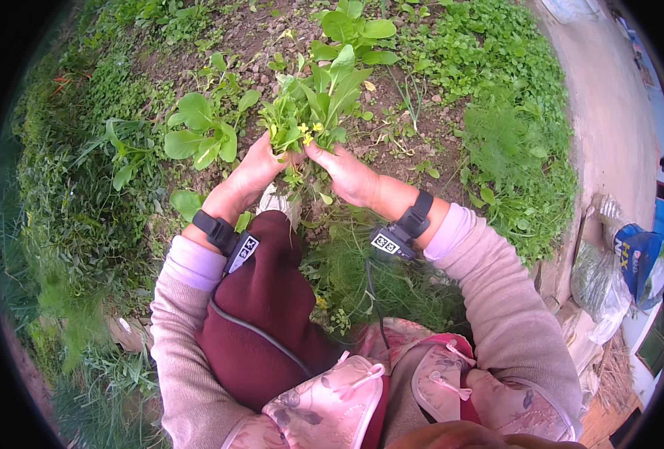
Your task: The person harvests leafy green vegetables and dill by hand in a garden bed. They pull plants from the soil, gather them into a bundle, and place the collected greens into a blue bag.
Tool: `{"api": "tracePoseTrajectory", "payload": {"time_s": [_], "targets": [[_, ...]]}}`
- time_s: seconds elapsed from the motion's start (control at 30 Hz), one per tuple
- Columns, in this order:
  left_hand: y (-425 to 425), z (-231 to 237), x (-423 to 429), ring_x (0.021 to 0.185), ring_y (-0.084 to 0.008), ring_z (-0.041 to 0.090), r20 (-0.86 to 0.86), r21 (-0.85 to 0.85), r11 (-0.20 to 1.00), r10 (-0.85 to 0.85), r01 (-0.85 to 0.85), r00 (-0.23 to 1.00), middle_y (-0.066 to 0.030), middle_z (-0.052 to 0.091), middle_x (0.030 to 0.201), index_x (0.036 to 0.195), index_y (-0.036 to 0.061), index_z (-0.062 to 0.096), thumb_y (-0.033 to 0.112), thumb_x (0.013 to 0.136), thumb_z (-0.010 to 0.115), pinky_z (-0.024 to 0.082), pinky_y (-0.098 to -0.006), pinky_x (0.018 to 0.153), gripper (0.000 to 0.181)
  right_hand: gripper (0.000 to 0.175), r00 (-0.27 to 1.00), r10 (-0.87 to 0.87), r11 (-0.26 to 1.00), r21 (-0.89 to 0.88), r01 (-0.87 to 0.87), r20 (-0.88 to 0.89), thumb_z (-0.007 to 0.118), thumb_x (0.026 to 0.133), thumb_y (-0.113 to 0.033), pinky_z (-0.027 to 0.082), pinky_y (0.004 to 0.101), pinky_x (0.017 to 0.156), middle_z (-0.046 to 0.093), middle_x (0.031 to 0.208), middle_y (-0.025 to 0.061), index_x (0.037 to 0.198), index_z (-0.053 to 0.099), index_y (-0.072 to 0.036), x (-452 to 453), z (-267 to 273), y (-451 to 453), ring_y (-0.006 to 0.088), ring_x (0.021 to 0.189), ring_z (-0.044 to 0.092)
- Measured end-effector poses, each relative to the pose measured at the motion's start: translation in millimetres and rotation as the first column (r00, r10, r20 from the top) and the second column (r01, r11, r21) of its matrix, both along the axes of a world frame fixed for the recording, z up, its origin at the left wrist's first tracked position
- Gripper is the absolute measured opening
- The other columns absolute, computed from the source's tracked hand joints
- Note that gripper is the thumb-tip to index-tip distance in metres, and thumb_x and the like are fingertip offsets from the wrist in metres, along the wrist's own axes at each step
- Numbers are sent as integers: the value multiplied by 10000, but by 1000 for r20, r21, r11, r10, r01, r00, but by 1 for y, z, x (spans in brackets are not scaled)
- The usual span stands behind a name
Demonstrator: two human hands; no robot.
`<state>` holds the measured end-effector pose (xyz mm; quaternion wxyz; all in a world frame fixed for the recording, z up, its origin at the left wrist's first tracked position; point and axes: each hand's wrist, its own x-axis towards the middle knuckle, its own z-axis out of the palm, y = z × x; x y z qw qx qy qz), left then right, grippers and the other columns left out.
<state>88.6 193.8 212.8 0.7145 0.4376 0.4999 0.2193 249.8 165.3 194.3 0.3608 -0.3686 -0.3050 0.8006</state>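
Both hands hold a bunch of leafy greens (pixel 323 101) with small yellow flowers, out in front above the soil. My left hand (pixel 258 167) grips the stems from the left side, its fingers partly hidden by leaves. From the right, my right hand (pixel 346 173) closes on the same stems, thumb on top near the yellow flowers (pixel 308 134). Roots or lower stems hang below the hands. A broad-leaved green plant (pixel 202 132) grows just left of the bunch, and another leafy plant (pixel 354 33) stands beyond it. Each wrist wears a black strap with a small device.
Dense low greens (pixel 478 56) and feathery plants (pixel 500 134) border the bare soil on the right. Feathery foliage (pixel 360 269) grows beside my maroon-trousered knee. A concrete path (pixel 607 112) runs along the far right, with a blue bag (pixel 641 261) and clear plastic bags (pixel 598 286).
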Motion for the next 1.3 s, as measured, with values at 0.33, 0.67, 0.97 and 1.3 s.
{"api": "tracePoseTrajectory", "payload": {"time_s": [0.33,0.67,0.97,1.3], "targets": [[-13,49,38,980,-255,514,-549,436,795,-137,423,824,-164,514,1052,1112,-52,368,309,521,804,410,-331,848,818,398,974,-48,992,-126,20,-220,465,863,-369,386,271,828,519,1062,-1,1141,461,-84,22,82,-23,87,958,488],[-27,154,53,840,-267,582,-535,666,564,-96,489,839,-187,589,896,991,-45,474,206,649,691,460,-335,737,477,308,993,66,990,128,-53,-99,480,865,-277,389,280,750,531,1014,18,1081,495,-59,52,176,-67,118,863,497],[-67,269,149,801,-346,588,-458,807,451,67,382,886,-239,589,823,866,-70,524,233,591,675,477,-375,715,435,369,931,-356,871,391,297,85,459,869,-208,376,403,903,475,1148,68,1189,380,-40,118,278,-125,188,1022,478],[-164,187,183,788,-364,582,-153,686,722,22,90,988,-241,577,811,903,-87,460,198,572,709,475,-388,690,503,458,868,-386,903,321,286,313,526,842,-256,360,396,910,457,1141,74,1205,360,-31,140,244,-216,168,1008,460]]}}
